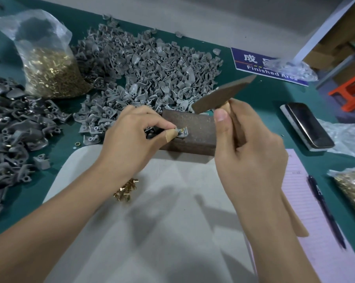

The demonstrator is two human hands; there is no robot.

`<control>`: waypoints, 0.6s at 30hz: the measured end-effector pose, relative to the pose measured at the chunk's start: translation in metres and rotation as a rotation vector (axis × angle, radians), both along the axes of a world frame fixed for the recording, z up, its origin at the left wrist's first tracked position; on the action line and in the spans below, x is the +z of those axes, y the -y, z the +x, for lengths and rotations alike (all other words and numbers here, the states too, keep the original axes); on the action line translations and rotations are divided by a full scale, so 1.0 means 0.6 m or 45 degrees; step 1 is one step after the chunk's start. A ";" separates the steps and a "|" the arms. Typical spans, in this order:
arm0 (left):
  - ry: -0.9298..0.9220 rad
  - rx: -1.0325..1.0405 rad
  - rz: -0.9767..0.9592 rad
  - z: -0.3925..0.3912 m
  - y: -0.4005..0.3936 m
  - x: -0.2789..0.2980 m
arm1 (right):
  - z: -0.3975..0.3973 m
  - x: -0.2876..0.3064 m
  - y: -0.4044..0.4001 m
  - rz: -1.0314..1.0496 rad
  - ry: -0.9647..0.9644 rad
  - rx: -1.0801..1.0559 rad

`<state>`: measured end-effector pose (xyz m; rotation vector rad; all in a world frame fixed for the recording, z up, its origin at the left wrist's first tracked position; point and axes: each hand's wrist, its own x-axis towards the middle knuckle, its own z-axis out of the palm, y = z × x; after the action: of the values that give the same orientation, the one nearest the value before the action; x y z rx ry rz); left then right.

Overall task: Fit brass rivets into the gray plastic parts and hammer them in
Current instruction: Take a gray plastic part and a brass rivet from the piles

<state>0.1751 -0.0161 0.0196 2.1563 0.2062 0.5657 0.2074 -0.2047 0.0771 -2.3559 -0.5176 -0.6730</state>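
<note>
We see the left hand (pixel 131 135) pinching a gray plastic part (pixel 182 133) between thumb and forefinger, holding it down on top of a rusty brown metal block (pixel 193 127) that sits on the green table (pixel 254 103). A brass rivet (pixel 182 130) stands in the part, just beyond the fingertips. The right hand (pixel 248 148) is wrapped around the wooden handle of a hammer (pixel 223 94), thumb up along the shaft, and the dark head hangs above the block, clear of the rivet.

We find a small cluster of loose brass rivets (pixel 126 189) on the white sheet (pixel 172 221) near the left wrist. Behind the block spreads a large heap of gray plastic parts (pixel 148 66), with a clear bag of brass rivets (pixel 50 66) to its left. A darker pile of parts (pixel 15 129) lies at the far left. To the right we see a phone (pixel 309 125), a pen (pixel 325 211) on pink paper (pixel 307 201), and a blue "Finished Area" sign (pixel 254 62).
</note>
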 end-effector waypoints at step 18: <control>0.004 -0.008 -0.011 -0.002 0.002 0.002 | 0.007 -0.001 0.007 -0.091 -0.043 -0.024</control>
<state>0.1739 -0.0173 0.0209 2.1465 0.2000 0.5640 0.2118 -0.2088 0.0762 -2.4375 -0.5126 -0.6317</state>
